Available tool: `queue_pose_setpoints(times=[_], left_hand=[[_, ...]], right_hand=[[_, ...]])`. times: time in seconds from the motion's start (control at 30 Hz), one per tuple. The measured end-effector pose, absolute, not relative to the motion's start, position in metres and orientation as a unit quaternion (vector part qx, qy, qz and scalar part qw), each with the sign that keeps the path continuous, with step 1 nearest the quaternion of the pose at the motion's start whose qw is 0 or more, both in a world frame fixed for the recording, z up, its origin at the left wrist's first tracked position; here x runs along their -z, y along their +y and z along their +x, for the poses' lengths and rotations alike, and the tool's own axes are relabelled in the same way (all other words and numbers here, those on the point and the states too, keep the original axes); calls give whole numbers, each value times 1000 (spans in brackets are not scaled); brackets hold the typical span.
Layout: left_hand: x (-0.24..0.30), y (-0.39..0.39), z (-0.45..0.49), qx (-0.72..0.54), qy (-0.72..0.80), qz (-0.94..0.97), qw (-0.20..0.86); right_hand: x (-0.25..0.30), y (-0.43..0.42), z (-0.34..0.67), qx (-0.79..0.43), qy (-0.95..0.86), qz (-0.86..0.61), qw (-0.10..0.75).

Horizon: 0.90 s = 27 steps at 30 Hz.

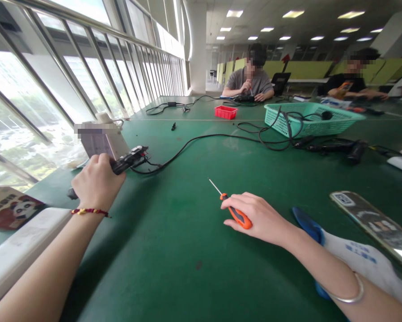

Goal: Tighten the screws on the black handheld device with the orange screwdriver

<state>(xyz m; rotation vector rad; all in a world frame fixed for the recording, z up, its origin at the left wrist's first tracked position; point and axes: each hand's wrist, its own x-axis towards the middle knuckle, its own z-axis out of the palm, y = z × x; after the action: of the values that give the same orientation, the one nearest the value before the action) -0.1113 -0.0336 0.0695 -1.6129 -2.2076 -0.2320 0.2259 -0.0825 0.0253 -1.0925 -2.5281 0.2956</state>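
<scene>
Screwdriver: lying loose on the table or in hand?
In hand: the right hand grips the screwdriver by its orange handle, shaft pointing away.

The left hand covers the middle of the black tool it grips, and the label on the box behind it is blurred out. The right hand hides the rear of the screwdriver handle, and the tip is too fine to tell its type. The picture's edges cut off the phone at the right and the book at the left, and the right forearm hides part of the glove.
</scene>
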Motion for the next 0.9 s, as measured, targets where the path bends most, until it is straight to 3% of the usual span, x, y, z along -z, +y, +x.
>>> queue_pose_setpoints(times=[0.13, 0.23, 0.4, 0.6, 0.77, 0.9], left_hand=[[-62, -38, -85, 164, -729, -619, 242], [-53, -42, -53, 184, -669, -692, 198], [-44, -29, 0, 168, -551, -811, 99], [-32, 3, 23, 145, -465, -873, 14], [-32, 12, 0, 169, -567, -803, 66], [-33, 22, -53, 76, -660, -736, 127]], right_hand=[[-24, -78, 229, -72, -859, -411, 296], [-23, -75, 233, -93, -817, -441, 360], [-17, -66, 239, -117, -770, -486, 397], [-8, -54, 244, -134, -743, -555, 350], [-8, -53, 245, -142, -759, -555, 308], [-10, -56, 244, -106, -782, -543, 286]])
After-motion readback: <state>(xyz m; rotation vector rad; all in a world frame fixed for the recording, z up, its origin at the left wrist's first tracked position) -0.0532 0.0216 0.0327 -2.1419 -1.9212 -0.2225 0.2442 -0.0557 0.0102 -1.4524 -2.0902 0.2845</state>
